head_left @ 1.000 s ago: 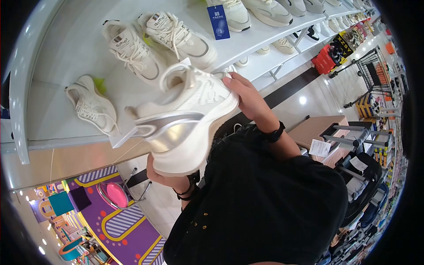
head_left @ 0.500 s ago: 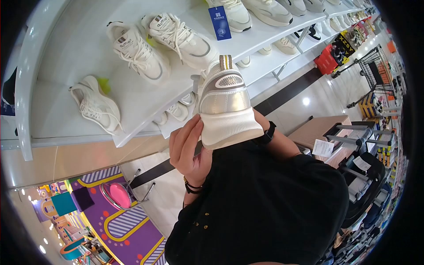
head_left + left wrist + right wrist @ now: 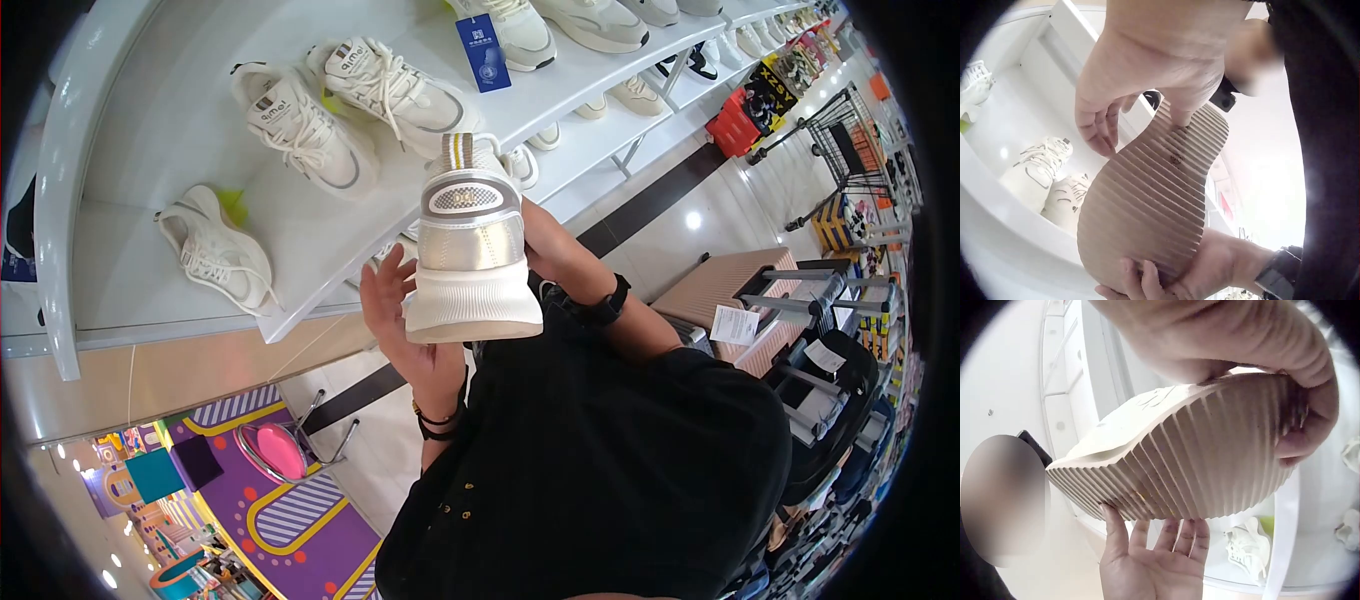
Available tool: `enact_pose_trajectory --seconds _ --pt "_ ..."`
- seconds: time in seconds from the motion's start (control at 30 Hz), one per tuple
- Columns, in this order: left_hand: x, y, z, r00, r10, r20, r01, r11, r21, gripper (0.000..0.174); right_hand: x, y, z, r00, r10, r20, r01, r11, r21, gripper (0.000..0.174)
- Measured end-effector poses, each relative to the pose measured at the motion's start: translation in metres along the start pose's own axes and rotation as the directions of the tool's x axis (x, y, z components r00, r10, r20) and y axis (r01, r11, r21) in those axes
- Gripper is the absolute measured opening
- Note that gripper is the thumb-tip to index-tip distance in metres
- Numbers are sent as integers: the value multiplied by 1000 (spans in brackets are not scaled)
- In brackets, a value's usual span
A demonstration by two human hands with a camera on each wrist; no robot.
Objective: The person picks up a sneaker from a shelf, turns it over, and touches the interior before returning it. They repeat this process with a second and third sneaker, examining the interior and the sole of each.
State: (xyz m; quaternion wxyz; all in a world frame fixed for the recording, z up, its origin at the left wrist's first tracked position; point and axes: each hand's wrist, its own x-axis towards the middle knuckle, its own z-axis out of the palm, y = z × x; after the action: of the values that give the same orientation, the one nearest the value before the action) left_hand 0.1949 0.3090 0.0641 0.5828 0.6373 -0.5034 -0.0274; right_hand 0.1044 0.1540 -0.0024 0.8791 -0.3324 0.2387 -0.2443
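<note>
A white sneaker (image 3: 472,240) with a shiny gold-beige heel panel is held up, its heel toward the head camera. My right hand (image 3: 1254,350) grips it at the toe, fingers curled onto the ribbed beige sole (image 3: 1147,194). In the head view that hand (image 3: 548,240) is partly hidden behind the shoe. At the heel end, my left hand (image 3: 405,325) has its fingers spread and loose beside the shoe. The left wrist view shows its thumb (image 3: 1180,115) against the sole, the other fingers off to the side.
A white shelf (image 3: 120,240) bears several white sneakers, among them a lace-up pair (image 3: 300,130) and a single shoe (image 3: 215,250) at the corner. A blue tag (image 3: 483,52) hangs over the shelf edge. Suitcases (image 3: 725,295) and a shopping cart (image 3: 840,150) stand at right, a pink chair (image 3: 275,450) at lower left.
The sneaker has turned from side-on to heel-on toward the head camera, then shifted slightly left and become more level. The left fingers have loosened from its side and spread.
</note>
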Motion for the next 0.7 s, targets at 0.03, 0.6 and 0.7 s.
enact_pose_trajectory --seconds 0.03,0.6,0.7 --pt "0 1 1 999 16 -34 -16 1000 -16 80 0 1 0 1000 3 -11 -2 999 34 46" --pt "-50 -51 -39 864 -497 79 390 562 -729 54 -32 -42 2 884 -341 -320 385 919 83 44" --pt "-52 -46 -46 803 -536 262 513 395 -762 60 -30 -40 1 859 -410 -307 456 885 93 44"
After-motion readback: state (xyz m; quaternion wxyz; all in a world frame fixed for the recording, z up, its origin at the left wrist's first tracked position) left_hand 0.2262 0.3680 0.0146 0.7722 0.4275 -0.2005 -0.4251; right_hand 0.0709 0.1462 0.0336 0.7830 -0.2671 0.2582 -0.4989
